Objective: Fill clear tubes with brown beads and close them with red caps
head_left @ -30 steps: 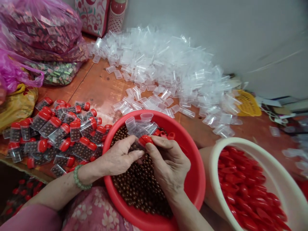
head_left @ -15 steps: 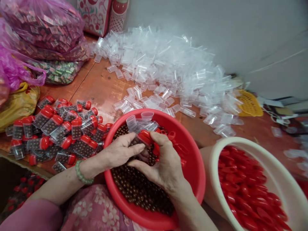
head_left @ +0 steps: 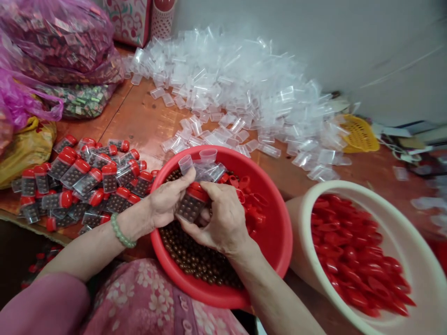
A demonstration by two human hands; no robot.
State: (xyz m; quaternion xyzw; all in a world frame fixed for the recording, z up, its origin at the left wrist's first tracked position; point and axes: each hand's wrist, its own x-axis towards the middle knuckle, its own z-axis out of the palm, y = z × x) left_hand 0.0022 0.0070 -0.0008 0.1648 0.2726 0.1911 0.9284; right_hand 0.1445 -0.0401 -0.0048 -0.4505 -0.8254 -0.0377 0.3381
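Note:
A small clear container [head_left: 190, 207] with a red cap, filled with dark brown balls, is tilted in front of me over the red basin. My right hand [head_left: 226, 218] grips it, fingers at the cap and thumb near the bottom end. Against its left side rests my left hand [head_left: 165, 200], thumb raised away from it; its other fingers are partly hidden behind the container. Below lie loose brown balls [head_left: 195, 258] in the red basin [head_left: 284, 232], along with empty clear containers [head_left: 206, 170] and loose red caps [head_left: 253, 200].
Filled, capped containers [head_left: 82, 174] are heaped on the wooden table [head_left: 139, 116] at left. Empty clear tubes [head_left: 237, 88] pile against the wall. A cream tub [head_left: 303, 223] of red caps [head_left: 349, 251] stands right. Pink bags [head_left: 59, 42] and a yellow basket [head_left: 359, 135] sit farther back.
The capped container has turned so its flat side faces me and moved slightly left. My left thumb has lifted off it, while my right hand keeps its grip. The view has shifted slightly.

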